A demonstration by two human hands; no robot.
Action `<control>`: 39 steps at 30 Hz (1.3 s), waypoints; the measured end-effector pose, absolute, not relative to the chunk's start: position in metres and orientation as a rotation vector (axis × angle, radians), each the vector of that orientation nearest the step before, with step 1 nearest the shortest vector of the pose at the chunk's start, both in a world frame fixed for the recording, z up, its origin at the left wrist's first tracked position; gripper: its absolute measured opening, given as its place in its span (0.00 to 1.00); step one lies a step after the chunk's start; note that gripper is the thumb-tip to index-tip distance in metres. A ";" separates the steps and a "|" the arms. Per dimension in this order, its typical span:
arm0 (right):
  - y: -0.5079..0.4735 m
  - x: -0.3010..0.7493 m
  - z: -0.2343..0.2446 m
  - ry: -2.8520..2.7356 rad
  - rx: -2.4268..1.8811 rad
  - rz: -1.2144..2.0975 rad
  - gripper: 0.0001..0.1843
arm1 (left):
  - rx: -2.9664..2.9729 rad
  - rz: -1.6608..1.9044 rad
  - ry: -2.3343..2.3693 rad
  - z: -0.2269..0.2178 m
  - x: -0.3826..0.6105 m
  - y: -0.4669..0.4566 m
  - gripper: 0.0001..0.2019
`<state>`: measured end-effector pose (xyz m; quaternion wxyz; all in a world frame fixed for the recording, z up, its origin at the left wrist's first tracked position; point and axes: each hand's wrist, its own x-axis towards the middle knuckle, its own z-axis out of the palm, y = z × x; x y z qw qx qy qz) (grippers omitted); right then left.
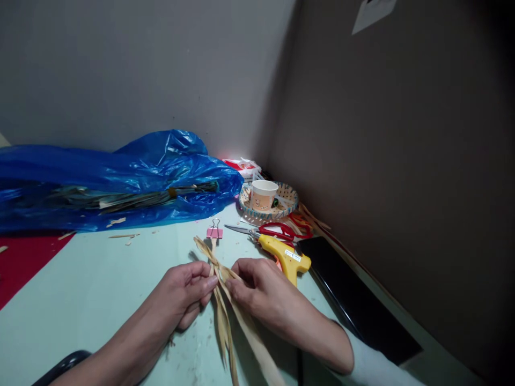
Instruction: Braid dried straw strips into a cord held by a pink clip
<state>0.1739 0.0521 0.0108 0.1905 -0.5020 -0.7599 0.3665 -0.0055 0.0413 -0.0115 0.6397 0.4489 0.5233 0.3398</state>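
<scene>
Several pale, dry plant-fibre strips (223, 316) run from near a pink binder clip (214, 233) toward the front of the table. The clip grips their far end on the tabletop. My left hand (189, 292) pinches the strips between thumb and fingers just in front of the clip. Close on its right, my right hand (257, 284) is closed on the same bundle, where the strips cross. One loose end sticks out up and to the left of the crossing. The strips' near ends hang down between my forearms.
A yellow glue gun (287, 257) and red-handled scissors (277, 230) lie right of the clip. Behind them a woven basket (292, 201) holds a paper cup (263, 197). A blue plastic bag (161, 161) lies along the wall, and a black flat object (358, 300) is at right.
</scene>
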 end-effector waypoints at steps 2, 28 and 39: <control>0.050 0.173 0.011 -2.152 -1.416 0.994 0.12 | 1.011 0.772 1.205 -0.012 -0.006 0.042 0.14; 0.063 0.314 0.092 -1.930 -1.857 -0.337 0.08 | 1.074 0.679 1.316 0.005 0.000 0.039 0.13; 0.049 0.158 0.033 -2.194 -1.226 0.671 0.10 | 1.106 0.748 1.184 -0.005 -0.005 0.041 0.10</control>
